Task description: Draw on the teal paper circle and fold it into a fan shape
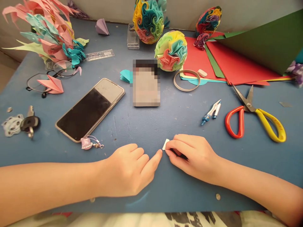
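Observation:
My right hand [193, 156] rests on the blue table [170, 119] near its front edge and pinches a small white scrap of paper [165, 144] between thumb and fingertips. My left hand [129, 168] lies beside it, fingers curled, with the index finger stretched out so its tip sits just below the scrap. Whether that fingertip touches the paper is unclear. Most of the scrap is hidden under my right fingers.
A phone [91, 108] with a charm lies left of centre. Scissors [255, 116] and a compass [211, 112] lie to the right. Paper balls [170, 50], coloured sheets [236, 63], a tape ring [187, 80], glasses [47, 78] and keys [28, 123] stand further back and left.

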Demonstrator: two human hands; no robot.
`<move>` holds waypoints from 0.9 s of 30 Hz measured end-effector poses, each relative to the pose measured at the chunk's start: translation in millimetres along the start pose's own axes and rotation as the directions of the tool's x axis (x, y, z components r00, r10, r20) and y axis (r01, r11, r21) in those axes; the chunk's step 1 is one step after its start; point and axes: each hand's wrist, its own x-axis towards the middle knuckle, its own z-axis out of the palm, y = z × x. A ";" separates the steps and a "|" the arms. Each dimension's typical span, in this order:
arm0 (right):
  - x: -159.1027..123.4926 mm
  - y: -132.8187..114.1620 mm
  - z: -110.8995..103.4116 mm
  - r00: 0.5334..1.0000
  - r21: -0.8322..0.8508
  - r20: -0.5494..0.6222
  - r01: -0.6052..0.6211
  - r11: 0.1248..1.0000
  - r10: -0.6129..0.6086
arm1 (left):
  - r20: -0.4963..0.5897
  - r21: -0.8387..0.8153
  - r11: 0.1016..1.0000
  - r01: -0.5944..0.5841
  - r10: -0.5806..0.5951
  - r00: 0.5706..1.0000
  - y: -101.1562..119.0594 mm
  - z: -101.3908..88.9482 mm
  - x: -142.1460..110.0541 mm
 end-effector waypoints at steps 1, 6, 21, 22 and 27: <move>0.3 0.3 0.0 1.000 0.013 -0.002 -0.011 1.000 0.011 | 0.000 0.000 1.000 -0.001 0.001 1.000 0.2 0.0 0.0; 1.1 0.9 -0.4 0.999 0.061 -0.009 -0.052 0.997 0.052 | -0.003 0.003 1.000 0.007 -0.007 1.000 0.6 -0.1 -0.1; 3.5 21.2 -11.3 0.973 -0.067 -0.131 -0.201 0.977 0.191 | 0.071 0.011 1.000 0.028 -0.029 0.997 0.6 -1.2 1.4; 3.9 24.4 -12.7 0.967 -0.079 -0.154 -0.217 0.973 0.203 | 0.069 0.004 0.999 0.032 -0.032 0.997 0.5 -1.1 1.6; 3.5 32.1 -13.7 0.963 -0.134 -0.204 -0.207 0.969 0.177 | 0.111 0.017 0.998 0.053 -0.054 0.992 0.7 -0.2 2.7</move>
